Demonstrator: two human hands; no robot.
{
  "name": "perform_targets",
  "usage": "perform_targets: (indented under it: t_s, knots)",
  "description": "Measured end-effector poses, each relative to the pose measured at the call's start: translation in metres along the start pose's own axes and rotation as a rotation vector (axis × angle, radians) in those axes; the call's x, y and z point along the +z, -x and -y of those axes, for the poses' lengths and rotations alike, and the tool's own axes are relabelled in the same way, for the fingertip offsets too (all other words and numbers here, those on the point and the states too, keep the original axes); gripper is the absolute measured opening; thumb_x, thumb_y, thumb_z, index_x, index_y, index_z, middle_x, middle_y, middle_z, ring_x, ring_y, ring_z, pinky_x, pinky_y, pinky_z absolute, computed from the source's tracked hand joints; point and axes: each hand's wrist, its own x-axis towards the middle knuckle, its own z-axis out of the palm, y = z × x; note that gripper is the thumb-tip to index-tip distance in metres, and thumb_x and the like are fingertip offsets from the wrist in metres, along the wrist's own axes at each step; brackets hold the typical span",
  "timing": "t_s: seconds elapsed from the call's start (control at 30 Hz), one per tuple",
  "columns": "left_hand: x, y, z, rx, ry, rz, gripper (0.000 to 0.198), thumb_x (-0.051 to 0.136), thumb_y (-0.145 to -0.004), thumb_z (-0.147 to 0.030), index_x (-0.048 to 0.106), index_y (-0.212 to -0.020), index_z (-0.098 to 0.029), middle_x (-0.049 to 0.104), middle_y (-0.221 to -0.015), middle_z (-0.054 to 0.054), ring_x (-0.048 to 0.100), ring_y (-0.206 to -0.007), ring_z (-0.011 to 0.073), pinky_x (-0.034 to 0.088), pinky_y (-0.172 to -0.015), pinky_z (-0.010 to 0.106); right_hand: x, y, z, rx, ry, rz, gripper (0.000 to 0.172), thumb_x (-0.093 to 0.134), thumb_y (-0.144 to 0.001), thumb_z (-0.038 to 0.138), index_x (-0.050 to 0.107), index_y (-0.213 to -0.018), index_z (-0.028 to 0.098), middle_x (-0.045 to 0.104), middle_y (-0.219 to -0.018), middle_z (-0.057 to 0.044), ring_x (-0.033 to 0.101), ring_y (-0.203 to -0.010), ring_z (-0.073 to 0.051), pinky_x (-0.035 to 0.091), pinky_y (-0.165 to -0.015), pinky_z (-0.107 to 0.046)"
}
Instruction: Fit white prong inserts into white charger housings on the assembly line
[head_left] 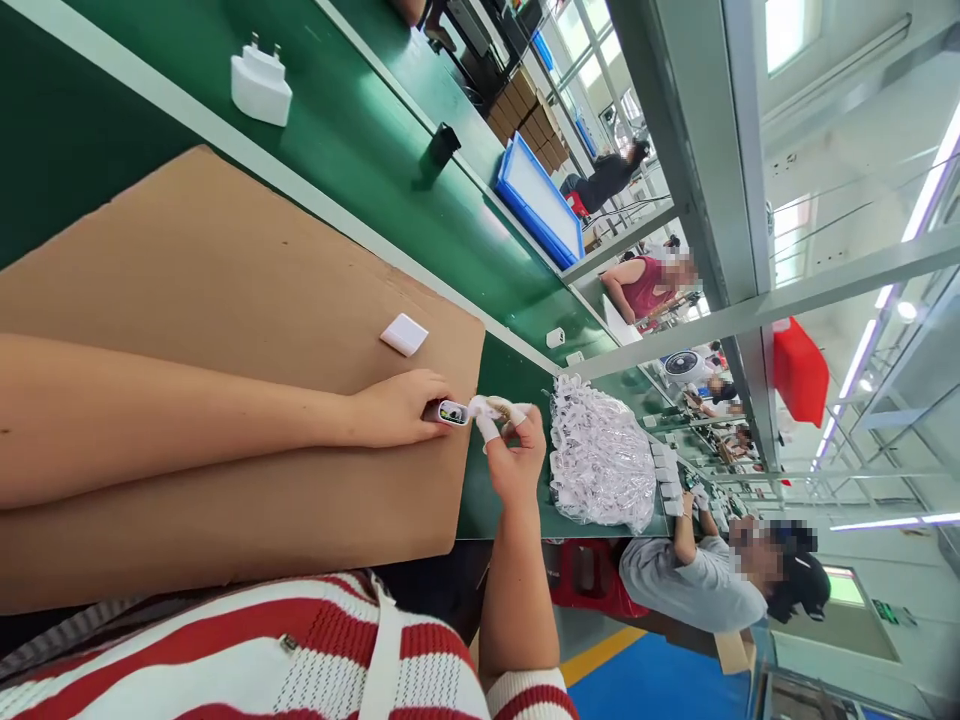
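Note:
My left hand (405,408) is closed around a small white casing (453,412), whose open end faces right and shows parts inside. My right hand (514,440) has white coverings on its fingertips and pinches something small and white against that open end; its shape is mostly hidden by the fingers. On the brown cardboard (300,300), just above my left hand, lies a white block (405,335). A clear plastic bag of many white pieces (600,455) rests to the right of my right hand.
A white plug adapter (261,87) and a black block (444,145) stand on the green conveyor (337,150). Beyond it is a blue tray (540,200). A person in grey (694,580) sits at the right beside a red stool (592,575). Metal frame bars cross above.

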Motion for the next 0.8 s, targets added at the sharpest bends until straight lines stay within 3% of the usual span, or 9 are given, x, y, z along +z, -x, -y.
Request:
perform_targets:
  t_s: [0.1,0.2,0.5,0.67,0.8]
  knots:
    - [0.0,0.0,0.001,-0.001,-0.001,-0.001,0.03,0.061,-0.083,-0.049,0.066,-0.083,-0.018,0.062,-0.087,0.007,0.061,-0.084,0.0248,0.046,-0.075,0.034,0.008,-0.004,0.0,-0.117,0.091,-0.022,0.02,0.073,-0.089,0.037,0.083,-0.103,0.026,0.071,-0.105,-0.006,0.064,-0.098,-0.02,0.056,-0.079,-0.034]
    - [0.0,-0.001,0.003,-0.004,-0.013,-0.007,0.029,0.064,-0.084,-0.047,0.064,-0.078,-0.019,0.061,-0.084,0.007,0.06,-0.082,0.0239,0.046,-0.073,0.033,0.016,-0.005,-0.006,-0.153,0.084,0.036,0.019,0.069,-0.092,0.033,0.081,-0.104,0.026,0.074,-0.101,-0.005,0.064,-0.098,-0.022,0.055,-0.089,-0.038]
    - [0.003,-0.002,0.007,0.004,0.053,-0.02,0.036,0.064,-0.081,-0.054,0.073,-0.08,-0.019,0.066,-0.086,0.007,0.064,-0.085,0.0255,0.049,-0.076,0.035,0.012,-0.009,-0.015,-0.107,0.382,0.247,0.028,0.063,-0.089,0.02,0.08,-0.108,0.03,0.067,-0.094,-0.007,0.05,-0.099,-0.028,0.046,-0.098,-0.047]
    - [0.001,-0.003,0.003,-0.032,0.022,-0.015,0.037,0.062,-0.079,-0.056,0.073,-0.077,-0.02,0.066,-0.087,0.007,0.065,-0.083,0.0243,0.049,-0.076,0.034,0.014,-0.011,-0.02,-0.126,0.408,0.189,0.029,0.068,-0.083,0.016,0.081,-0.105,0.031,0.068,-0.093,-0.006,0.052,-0.1,-0.028,0.042,-0.104,-0.049]
    - [0.0,-0.003,-0.001,-0.041,-0.023,0.032,0.044,0.058,-0.08,-0.062,0.072,-0.077,-0.02,0.069,-0.089,0.008,0.066,-0.084,0.0255,0.05,-0.076,0.035,0.023,-0.006,-0.028,-0.134,0.215,0.133,0.021,0.07,-0.087,0.022,0.082,-0.101,0.031,0.071,-0.095,-0.004,0.059,-0.096,-0.024,0.049,-0.095,-0.041]
